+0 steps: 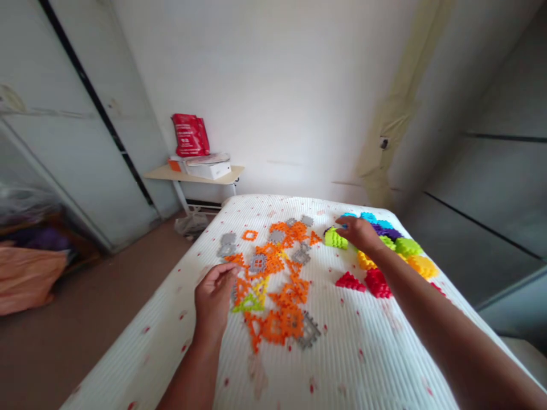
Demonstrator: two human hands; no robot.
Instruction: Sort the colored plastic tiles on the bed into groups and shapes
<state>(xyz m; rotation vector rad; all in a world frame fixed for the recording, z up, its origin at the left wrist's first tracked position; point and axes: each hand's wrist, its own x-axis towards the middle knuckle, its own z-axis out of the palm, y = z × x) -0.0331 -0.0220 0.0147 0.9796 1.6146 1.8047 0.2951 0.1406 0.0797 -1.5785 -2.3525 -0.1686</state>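
Orange, grey and yellow flat interlocking pieces (277,285) lie scattered over the middle of a white bed (342,364). My left hand (215,299) rests at their left edge with fingers curled down onto the pieces; what it grips is hidden. My right hand (358,232) reaches to the far right, fingers closed near a lime-green stack (335,238) and a small blue piece. Around it sit sorted stacks: cyan and purple (382,226), green (408,246), yellow-orange (423,265), red (378,283).
A small side table (194,176) with a red bag (190,135) and white box stands beyond the bed's far left corner. Wardrobe doors are at left, a wall behind, grey panels at right. Brown floor runs along the bed's left side.
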